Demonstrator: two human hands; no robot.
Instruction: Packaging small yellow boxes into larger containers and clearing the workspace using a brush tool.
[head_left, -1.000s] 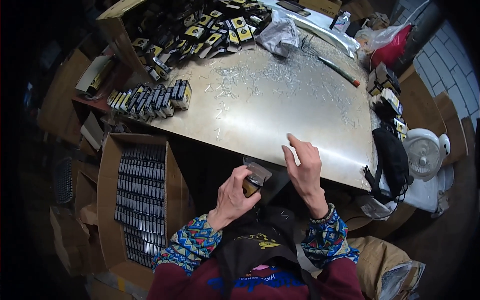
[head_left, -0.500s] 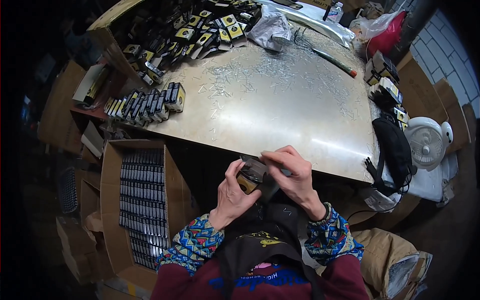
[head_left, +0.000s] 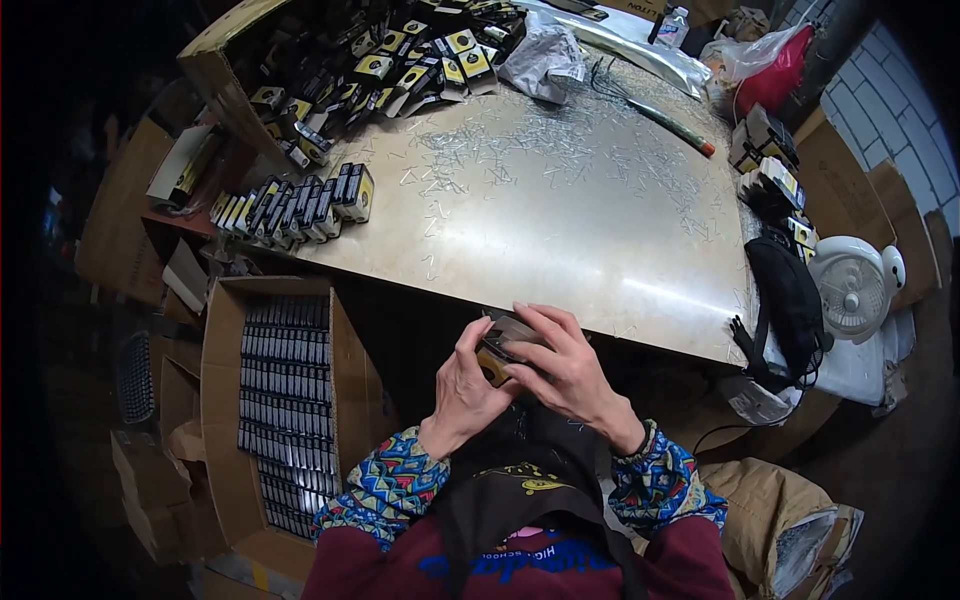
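Note:
In front of my lap, just off the table's near edge, my left hand [head_left: 468, 385] grips a small black-and-yellow box [head_left: 491, 366] between thumb and fingers. The box's upper part looks dark and glossy. My right hand [head_left: 572, 370] lies across its top and right side, fingers bent over it and thumb against its near face. Much of the box is hidden by both hands. Beyond them, many small bent silver wire pieces [head_left: 500, 140] are strewn over the table top [head_left: 560, 240].
A row of similar boxes [head_left: 300, 210] stands at the table's left edge; a carton [head_left: 215, 90] spills loose ones behind it. An open carton [head_left: 342, 380] of packed boxes sits at lower left. A white fan [head_left: 850, 290], a black bag [head_left: 780, 290] and a paper sack [head_left: 760, 500] are at right.
My right hand has moved left and closed in over the box, its fingers now across the top. The left hand keeps its hold in nearly the same place.

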